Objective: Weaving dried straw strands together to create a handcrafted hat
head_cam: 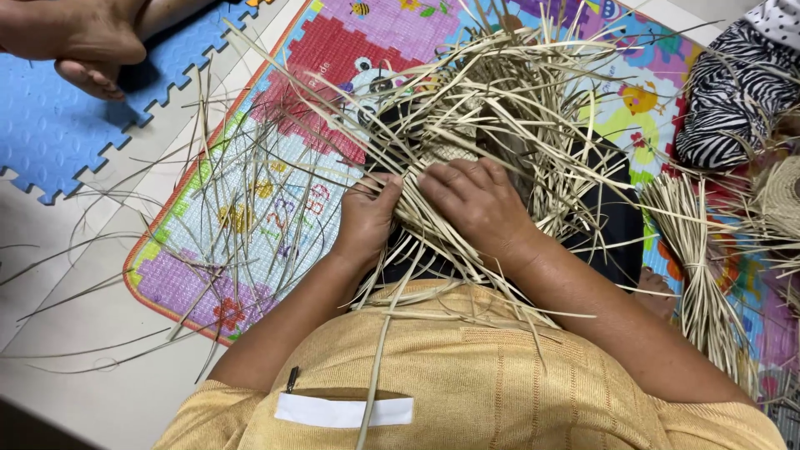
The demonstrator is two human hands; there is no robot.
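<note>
Pinching straw strands (467, 108): left hand (367, 218) fingers curled; right hand (475, 200) fingers pressed together on weave.

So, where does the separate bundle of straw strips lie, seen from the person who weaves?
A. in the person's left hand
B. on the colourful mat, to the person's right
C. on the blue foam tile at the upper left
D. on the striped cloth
B: the bundle of straw strips lies on the colourful mat to the person's right, apart from both hands, which press on the woven piece.
</note>
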